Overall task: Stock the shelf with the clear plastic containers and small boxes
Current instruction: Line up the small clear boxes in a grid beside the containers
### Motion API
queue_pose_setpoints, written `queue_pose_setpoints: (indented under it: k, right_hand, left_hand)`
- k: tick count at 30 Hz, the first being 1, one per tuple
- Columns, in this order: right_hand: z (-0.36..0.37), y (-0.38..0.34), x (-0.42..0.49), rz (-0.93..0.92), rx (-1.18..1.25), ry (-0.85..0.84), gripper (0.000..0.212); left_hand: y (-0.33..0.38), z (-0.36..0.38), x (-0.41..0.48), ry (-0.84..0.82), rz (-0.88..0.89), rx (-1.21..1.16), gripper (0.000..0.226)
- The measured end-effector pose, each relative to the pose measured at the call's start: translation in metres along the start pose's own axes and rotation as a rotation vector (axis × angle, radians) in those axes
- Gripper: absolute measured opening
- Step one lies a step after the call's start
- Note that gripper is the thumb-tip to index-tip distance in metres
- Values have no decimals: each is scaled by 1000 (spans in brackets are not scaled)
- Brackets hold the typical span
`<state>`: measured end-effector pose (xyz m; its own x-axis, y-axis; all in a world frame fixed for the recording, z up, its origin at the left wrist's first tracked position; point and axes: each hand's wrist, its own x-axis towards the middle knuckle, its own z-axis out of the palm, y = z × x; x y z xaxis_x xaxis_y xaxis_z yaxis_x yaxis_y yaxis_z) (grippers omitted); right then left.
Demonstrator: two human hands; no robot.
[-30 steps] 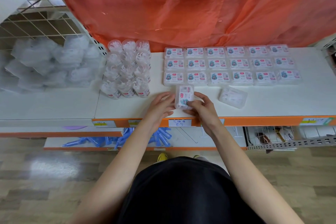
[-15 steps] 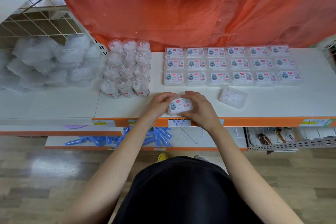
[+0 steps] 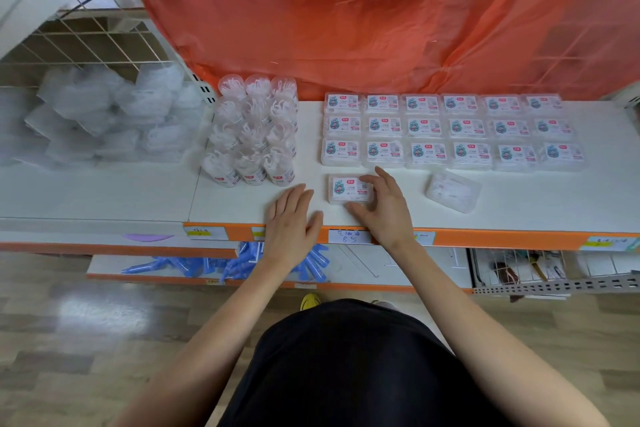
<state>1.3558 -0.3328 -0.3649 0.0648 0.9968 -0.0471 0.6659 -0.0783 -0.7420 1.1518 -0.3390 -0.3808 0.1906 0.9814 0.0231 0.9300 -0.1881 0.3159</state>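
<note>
The small box (image 3: 348, 188) lies flat on the white shelf (image 3: 242, 204), just before the rows of boxes (image 3: 450, 130), pinched by the right hand (image 3: 386, 210), thumb on its near edge. The left hand (image 3: 292, 220) rests flat, fingers straight, at the front edge. Bare shelf stretches right to a loose clear container (image 3: 453, 191).

A clear small box (image 3: 344, 188), labelled white with a blue-green figure and red tag, is pinched in the right grip (image 3: 384, 208); an orange-red sheet (image 3: 346, 28) is hung beyond, seemingly blue tubes (image 3: 194, 267) below.

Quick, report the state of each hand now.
Left hand: open, fingers straight, holding nothing.
Right hand: grips the small clear plastic labelled box.
</note>
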Motion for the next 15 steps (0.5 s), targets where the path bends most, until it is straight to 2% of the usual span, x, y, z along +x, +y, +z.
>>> queue_pose_setpoints:
  k: [5, 8, 15]
  right_hand:
    - [1, 7, -24, -134, -160, 99, 42]
    - [5, 13, -35, -213, -234, 46, 48]
    - [5, 8, -18, -209, -260, -61, 56]
  left_hand:
    - [4, 2, -1, 34, -12, 80, 52]
    - [3, 2, -1, 34, -12, 98, 51]
    - [4, 3, -1, 31, -8, 117, 50]
